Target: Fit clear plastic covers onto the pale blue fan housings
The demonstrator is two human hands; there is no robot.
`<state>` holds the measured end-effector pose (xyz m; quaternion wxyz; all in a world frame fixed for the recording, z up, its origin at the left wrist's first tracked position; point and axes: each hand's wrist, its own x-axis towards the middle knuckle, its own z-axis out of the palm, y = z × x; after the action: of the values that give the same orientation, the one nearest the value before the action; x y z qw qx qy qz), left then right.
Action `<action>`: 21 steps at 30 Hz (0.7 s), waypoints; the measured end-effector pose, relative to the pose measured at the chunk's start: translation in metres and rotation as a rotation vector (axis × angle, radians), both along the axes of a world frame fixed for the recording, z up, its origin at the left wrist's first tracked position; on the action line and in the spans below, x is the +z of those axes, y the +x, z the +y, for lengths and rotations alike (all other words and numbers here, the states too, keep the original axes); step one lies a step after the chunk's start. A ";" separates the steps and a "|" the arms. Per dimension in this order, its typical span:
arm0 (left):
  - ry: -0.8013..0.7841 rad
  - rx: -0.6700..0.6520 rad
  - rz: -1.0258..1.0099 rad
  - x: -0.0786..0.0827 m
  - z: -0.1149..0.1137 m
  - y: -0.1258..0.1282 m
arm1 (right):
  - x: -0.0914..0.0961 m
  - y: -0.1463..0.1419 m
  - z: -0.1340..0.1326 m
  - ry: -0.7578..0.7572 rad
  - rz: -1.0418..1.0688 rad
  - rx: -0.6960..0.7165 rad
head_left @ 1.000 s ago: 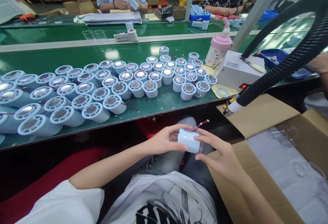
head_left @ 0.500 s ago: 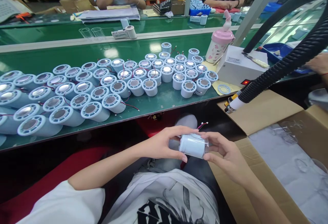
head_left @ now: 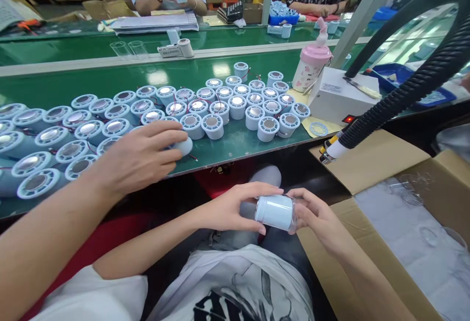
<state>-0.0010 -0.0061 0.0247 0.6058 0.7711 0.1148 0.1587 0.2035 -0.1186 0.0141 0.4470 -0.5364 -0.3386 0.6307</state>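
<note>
Over my lap I hold a light blue cylindrical housing (head_left: 276,212) with a clear plastic sleeve around it. My left hand (head_left: 238,209) grips the housing's left end between thumb and fingers. On the right end, my right hand (head_left: 312,213) is closed around the clear sleeve (head_left: 294,218), whose rim sticks out past the blue part. The housing lies on its side, slightly tilted. Beyond my hands, many similar blue housings (head_left: 212,124) with round silvery discs and thin red and black wires stand on the green bench (head_left: 235,152).
A co-worker's hand (head_left: 143,157) reaches from the left over a blue housing (head_left: 183,148). A black flexible hose (head_left: 396,101) hangs at right beside a white box-shaped device (head_left: 330,93). Below is an open carton (head_left: 389,164) with clear sleeves. A pink-lidded cup (head_left: 312,66) stands behind. Two people sit opposite.
A co-worker's arm has come in from the left and its hand is at a housing near the bench edge. My hands stay nearly in place, and the wires above my housing no longer show.
</note>
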 end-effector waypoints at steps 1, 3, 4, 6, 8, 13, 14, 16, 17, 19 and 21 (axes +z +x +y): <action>0.003 0.000 -0.002 -0.001 0.000 0.000 | -0.001 0.000 0.000 -0.018 0.010 -0.006; 0.002 0.000 -0.004 -0.001 0.000 0.000 | -0.003 -0.001 0.001 -0.050 0.041 -0.008; -0.001 0.000 -0.004 -0.001 0.000 0.000 | -0.004 -0.002 0.002 -0.062 0.063 -0.005; -0.008 0.003 -0.004 -0.001 0.000 0.000 | -0.005 -0.004 0.003 -0.085 0.109 0.007; -0.015 0.004 -0.007 0.000 0.000 0.000 | -0.006 -0.006 0.004 -0.116 0.146 0.012; -0.047 -0.008 -0.012 0.000 0.000 0.000 | -0.007 -0.013 0.006 -0.214 0.215 -0.014; -0.049 -0.010 -0.010 0.000 0.000 0.000 | -0.006 -0.013 0.007 -0.239 0.237 -0.007; -0.045 -0.005 -0.014 0.000 0.000 0.000 | -0.005 -0.013 0.008 -0.297 0.292 0.022; -0.044 0.002 -0.017 0.000 0.000 0.000 | -0.004 -0.013 0.009 -0.330 0.321 0.041; -0.055 0.014 -0.023 0.000 -0.001 0.001 | -0.001 -0.013 0.010 -0.389 0.369 0.080; -0.075 0.018 -0.009 0.002 -0.004 0.001 | -0.001 -0.013 0.010 -0.427 0.393 0.103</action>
<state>0.0003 -0.0096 0.0266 0.6332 0.7462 0.1249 0.1632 0.1903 -0.1085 0.0128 0.3486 -0.4680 -0.1320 0.8013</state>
